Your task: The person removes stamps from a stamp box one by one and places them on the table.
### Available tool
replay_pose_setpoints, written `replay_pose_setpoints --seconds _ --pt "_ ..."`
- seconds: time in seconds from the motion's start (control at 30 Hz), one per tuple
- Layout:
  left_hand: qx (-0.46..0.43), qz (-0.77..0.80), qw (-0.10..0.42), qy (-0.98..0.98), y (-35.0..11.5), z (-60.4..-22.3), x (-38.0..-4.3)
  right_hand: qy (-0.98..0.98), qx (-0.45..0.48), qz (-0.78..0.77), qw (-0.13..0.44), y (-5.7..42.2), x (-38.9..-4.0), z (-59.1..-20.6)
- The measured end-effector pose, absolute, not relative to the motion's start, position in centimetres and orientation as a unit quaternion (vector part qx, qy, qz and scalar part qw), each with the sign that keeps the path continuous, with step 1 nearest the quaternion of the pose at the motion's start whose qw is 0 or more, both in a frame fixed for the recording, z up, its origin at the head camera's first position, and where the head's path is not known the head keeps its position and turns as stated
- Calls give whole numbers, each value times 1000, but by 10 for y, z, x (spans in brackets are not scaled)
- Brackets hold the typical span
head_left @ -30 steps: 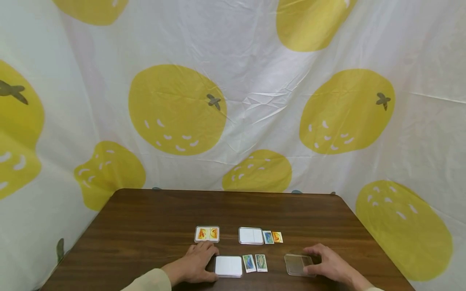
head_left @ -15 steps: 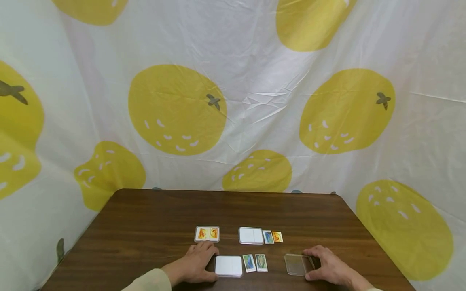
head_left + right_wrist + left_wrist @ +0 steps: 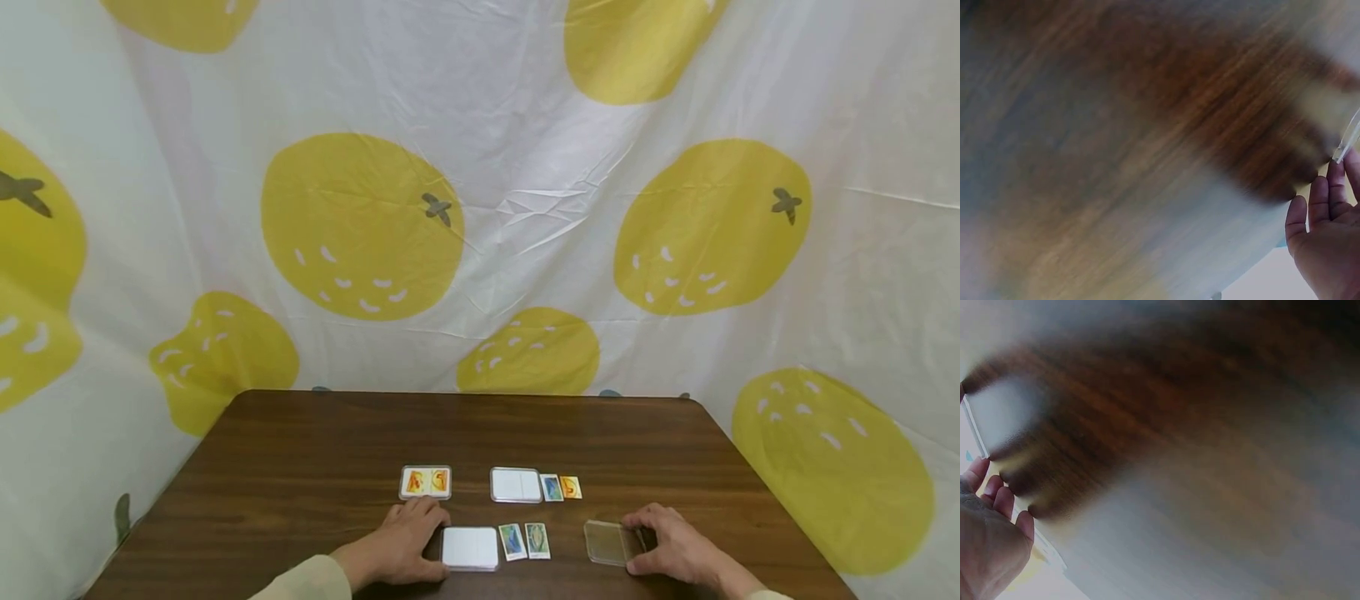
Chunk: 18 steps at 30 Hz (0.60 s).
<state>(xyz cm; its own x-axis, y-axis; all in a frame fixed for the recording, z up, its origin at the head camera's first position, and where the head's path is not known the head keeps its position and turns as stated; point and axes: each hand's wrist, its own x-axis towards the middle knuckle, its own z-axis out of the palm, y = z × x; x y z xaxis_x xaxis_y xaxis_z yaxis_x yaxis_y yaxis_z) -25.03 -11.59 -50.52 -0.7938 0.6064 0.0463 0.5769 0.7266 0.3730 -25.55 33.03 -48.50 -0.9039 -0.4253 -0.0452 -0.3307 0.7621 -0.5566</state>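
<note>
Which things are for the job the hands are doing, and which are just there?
Probably the job:
near white case, gripped by left hand
clear plastic, held by right hand
two near cards, between them

Just there, I think:
far white case
two far cards
orange-picture case
fruit cloth

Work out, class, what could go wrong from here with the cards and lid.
The clear lid might slip, as the right hand holds it only by one side. Moved low toward the near white case, it could knock the two loose cards between. The left hand, gripping the case's side, could shift the case.
</note>
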Motion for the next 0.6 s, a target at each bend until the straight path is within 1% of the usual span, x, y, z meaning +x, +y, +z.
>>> replay_pose_setpoints --seconds 0.23,0.43,0.6 --pt "323 183 36 928 -118 -508 -251 940 -201 -270 60 328 -256 -485" --pt "335 191 12 923 -120 -504 -250 937 -186 -289 61 321 -254 -482" --pt "332 205 20 921 -122 -500 -249 936 -167 -303 61 312 -253 -477"
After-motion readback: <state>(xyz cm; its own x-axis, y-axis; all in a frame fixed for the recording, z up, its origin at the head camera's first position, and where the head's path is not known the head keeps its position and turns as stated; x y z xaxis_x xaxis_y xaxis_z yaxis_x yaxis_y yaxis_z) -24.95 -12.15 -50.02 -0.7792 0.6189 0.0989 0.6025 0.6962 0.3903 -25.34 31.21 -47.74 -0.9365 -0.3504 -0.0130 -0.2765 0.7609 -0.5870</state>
